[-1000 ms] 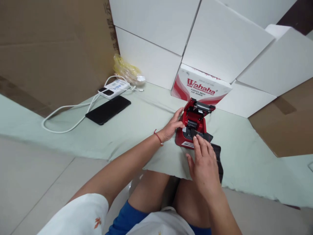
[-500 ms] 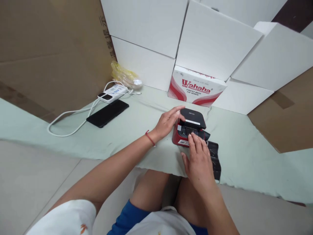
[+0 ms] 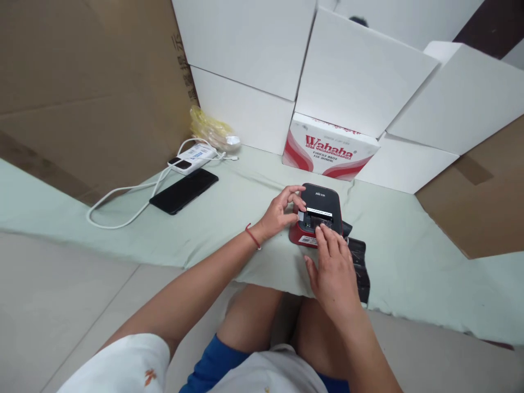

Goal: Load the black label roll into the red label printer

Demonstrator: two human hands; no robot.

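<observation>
A small boxy device with a black top and red sides (image 3: 323, 197), which looks like a label printer, sits on the cloth in front of me. Its black lid lies lower over the body, with a pale strip along its front edge. Beside its left edge is my left hand (image 3: 279, 214), fingers bent and thumb apart, fingertips touching the lid's side. My right hand (image 3: 333, 265) stretches its fingertips onto the device's dark front section, thumb spread away. What lies under those fingertips is partly hidden. A black glossy strip (image 3: 361, 270) with a wavy shape rests right of my right hand.
A black phone (image 3: 184, 191) lies to the left, near a white power bank (image 3: 194, 159) with a white cable (image 3: 118, 191). Behind stand a Wahaba carton (image 3: 329, 147) and white boxes (image 3: 245, 49). Brown cardboard (image 3: 477, 191) flanks the right; a yellowish plastic bag (image 3: 213, 130) sits at the back left.
The device's lid has tipped down from its raised position. My left hand has shifted slightly down, its thumb now lower along the side. My right hand stays nearly in place.
</observation>
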